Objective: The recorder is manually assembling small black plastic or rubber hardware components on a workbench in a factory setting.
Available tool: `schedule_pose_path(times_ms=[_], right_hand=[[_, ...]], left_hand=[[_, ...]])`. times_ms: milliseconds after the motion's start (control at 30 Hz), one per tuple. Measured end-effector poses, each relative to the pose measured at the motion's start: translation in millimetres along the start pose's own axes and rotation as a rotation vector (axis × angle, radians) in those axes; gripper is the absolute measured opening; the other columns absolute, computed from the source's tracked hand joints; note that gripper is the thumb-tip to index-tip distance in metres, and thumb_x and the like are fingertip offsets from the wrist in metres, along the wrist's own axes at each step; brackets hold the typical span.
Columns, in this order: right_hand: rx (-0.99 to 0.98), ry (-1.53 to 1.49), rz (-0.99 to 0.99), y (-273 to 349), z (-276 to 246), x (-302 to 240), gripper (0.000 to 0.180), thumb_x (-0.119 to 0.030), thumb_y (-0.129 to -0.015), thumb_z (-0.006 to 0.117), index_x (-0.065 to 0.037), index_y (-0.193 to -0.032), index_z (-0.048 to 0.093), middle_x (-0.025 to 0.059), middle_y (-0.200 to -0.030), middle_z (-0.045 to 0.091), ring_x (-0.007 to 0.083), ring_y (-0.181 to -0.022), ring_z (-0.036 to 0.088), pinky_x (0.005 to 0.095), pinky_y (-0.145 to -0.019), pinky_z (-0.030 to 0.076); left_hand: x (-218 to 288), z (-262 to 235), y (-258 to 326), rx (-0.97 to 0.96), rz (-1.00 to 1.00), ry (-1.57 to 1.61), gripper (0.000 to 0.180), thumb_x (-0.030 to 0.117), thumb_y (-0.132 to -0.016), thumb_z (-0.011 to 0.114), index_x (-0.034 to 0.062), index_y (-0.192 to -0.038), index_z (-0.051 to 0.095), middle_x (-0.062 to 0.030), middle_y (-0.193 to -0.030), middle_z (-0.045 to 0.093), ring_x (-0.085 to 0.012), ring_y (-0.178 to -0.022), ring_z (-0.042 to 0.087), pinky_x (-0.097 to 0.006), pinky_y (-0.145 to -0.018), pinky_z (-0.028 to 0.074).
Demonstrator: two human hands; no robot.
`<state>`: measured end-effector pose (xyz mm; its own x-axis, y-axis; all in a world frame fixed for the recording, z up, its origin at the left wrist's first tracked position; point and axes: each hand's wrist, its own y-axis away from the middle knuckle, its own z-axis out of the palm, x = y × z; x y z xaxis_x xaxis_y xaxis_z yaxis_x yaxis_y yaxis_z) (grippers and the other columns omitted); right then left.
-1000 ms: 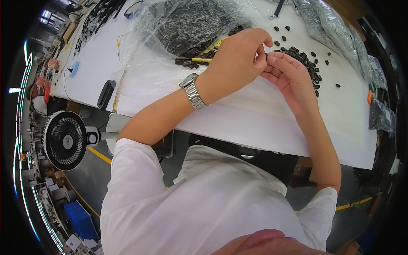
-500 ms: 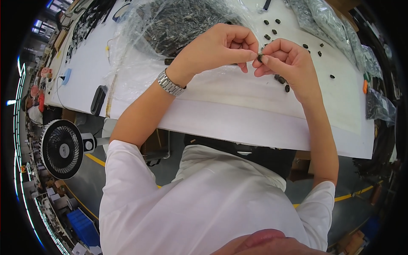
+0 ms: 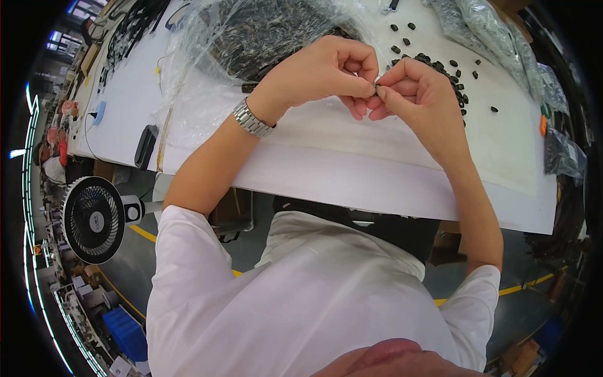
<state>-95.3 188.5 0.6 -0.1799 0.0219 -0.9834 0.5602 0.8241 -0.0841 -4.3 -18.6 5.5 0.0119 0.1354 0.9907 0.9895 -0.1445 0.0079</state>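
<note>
Above the white table, my left hand (image 3: pixel 323 72) and my right hand (image 3: pixel 422 94) meet fingertip to fingertip. Both are closed in a pinch on one small dark piece (image 3: pixel 377 90), like a little black buckle or cord stopper; the fingers hide most of its shape. A silver watch sits on my left wrist. Behind and beside my right hand lies a cluster of similar small black pieces (image 3: pixel 463 99), partly covered by the hand. Beyond my left hand rests a large clear plastic bag (image 3: pixel 270 34) full of dark brown-black items.
Loose black pieces (image 3: pixel 406 42) dot the far side of the white table (image 3: pixel 352 163). More filled plastic bags (image 3: pixel 477 31) lie at far right. Dark straps (image 3: pixel 129 34) are at far left, a black case (image 3: pixel 146 147) at the left edge. A fan (image 3: pixel 94 220) stands beside my left arm.
My right hand has shifted slightly left and tilted, uncovering more black pieces to its right. Both hands keep their pinch on the small piece, which has moved slightly left and down.
</note>
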Motion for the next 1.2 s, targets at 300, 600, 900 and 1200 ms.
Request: schedule_pose_path(times_ms=[300,600,900,1200], right_hand=[[0.208,0.350,-0.261,-8.6,4.1,22.4,0.009,-0.005,-0.102,0.065,0.002,-0.105,0.061,0.0140,-0.085,0.077,0.0192,-0.078,0.078,0.0292,-0.070,0.059],[0.331,0.446,-0.539,-9.0,0.4,26.5,0.010,-0.007,-0.104,0.065,-0.003,-0.113,0.063,0.0098,-0.087,0.076,0.0182,-0.073,0.073,0.0297,-0.067,0.056],[0.335,0.424,-0.745,-8.7,0.7,27.4,0.012,0.000,-0.104,0.064,-0.003,-0.116,0.064,0.0080,-0.089,0.074,0.0169,-0.077,0.074,0.0274,-0.067,0.056],[0.297,0.225,-0.545,-4.6,6.3,21.8,0.017,0.000,-0.103,0.065,-0.001,-0.120,0.068,0.0066,-0.094,0.075,0.0134,-0.085,0.075,0.0260,-0.075,0.060]], left_hand=[[-4.0,30.1,-4.5,0.338,0.150,-0.195,0.009,0.006,-0.100,0.066,-0.0014,-0.097,0.062,-0.0097,-0.087,0.073,-0.0179,-0.075,0.076,-0.029,-0.073,0.064],[-28.6,10.2,-11.5,-0.011,0.117,0.624,0.027,0.016,-0.106,0.067,-0.0027,-0.125,0.062,-0.0110,-0.107,0.073,-0.0196,-0.097,0.076,-0.041,-0.093,0.065],[-16.8,9.0,-7.2,-0.053,0.131,0.615,0.031,0.015,-0.106,0.067,-0.0033,-0.131,0.063,-0.0103,-0.106,0.074,-0.0179,-0.095,0.076,-0.040,-0.094,0.064],[9.0,18.8,3.9,0.252,0.205,0.144,0.021,0.007,-0.099,0.074,-0.0026,-0.117,0.068,-0.0109,-0.099,0.076,-0.0186,-0.092,0.078,-0.032,-0.088,0.064]])
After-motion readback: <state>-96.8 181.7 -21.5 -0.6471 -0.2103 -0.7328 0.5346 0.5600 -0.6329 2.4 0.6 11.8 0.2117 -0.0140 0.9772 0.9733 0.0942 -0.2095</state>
